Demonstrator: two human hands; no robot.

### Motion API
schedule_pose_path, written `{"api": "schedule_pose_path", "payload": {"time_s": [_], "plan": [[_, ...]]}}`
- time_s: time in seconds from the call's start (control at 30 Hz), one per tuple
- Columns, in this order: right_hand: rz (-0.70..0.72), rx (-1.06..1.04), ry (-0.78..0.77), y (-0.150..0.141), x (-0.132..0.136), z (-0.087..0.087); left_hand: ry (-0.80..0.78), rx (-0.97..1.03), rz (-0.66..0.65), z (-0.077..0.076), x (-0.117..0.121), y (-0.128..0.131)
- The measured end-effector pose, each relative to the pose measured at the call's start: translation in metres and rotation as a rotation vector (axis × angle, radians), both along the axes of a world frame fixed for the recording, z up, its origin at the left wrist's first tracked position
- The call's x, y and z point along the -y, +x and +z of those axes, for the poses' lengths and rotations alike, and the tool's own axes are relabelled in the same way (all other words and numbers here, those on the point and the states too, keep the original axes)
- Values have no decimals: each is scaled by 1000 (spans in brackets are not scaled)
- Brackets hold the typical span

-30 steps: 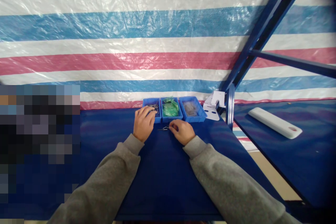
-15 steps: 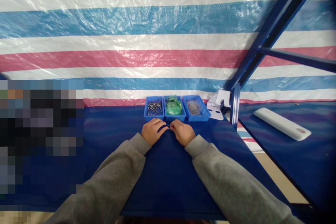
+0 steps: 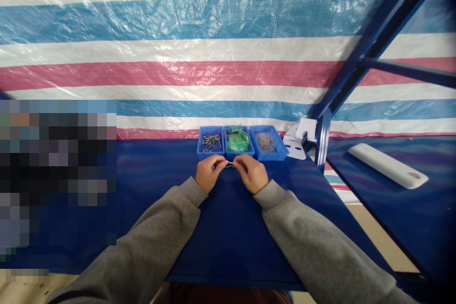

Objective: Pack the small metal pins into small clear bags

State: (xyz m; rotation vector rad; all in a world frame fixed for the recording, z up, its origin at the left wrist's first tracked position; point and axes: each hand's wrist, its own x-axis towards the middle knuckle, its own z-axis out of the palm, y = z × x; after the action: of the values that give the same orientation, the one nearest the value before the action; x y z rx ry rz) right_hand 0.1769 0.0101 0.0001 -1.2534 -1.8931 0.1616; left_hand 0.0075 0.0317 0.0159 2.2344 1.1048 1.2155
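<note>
Since the hands came together, the left hand [image 3: 210,174] and right hand [image 3: 252,173] both pinch one small metal part [image 3: 230,165] between their fingertips — just in front of a blue bin of metal pins [image 3: 199,147].

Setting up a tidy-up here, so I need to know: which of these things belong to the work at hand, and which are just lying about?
In use: left hand, right hand, small metal part pinched between them; probably the blue bin of metal pins.

Lying about, seemingly: blue bin of green bag, blue bin of clear bag, white plastic brackets, white bar.
</note>
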Motion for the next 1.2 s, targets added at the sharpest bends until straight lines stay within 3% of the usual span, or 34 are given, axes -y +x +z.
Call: {"api": "schedule_pose_path", "payload": {"time_s": [0.27, 0.5, 0.6, 0.77, 0.9, 1.03, 1.2], "plan": [[12, -73, -15, -2, 0, -2, -230, 319, -86, -10, -1, 4], [-5, -102, 18, -4, 1, 2, -238, 407, -131, -8, -3, 3], [-32, -119, 24, -2, 1, 3, -192, 359, -131, -3, 0, 2], [-44, -123, 25, 0, 1, 3, 1, 55, -85, -1, 0, 1], [-50, -129, 24, 0, 1, 4, 138, -67, -86, -4, -2, 0], [-41, -141, 38, 0, 2, 5, 172, -73, -81, -6, -4, -1], [48, -91, 31, -2, 3, 4, 104, 36, 6, -6, -2, -2]]}}
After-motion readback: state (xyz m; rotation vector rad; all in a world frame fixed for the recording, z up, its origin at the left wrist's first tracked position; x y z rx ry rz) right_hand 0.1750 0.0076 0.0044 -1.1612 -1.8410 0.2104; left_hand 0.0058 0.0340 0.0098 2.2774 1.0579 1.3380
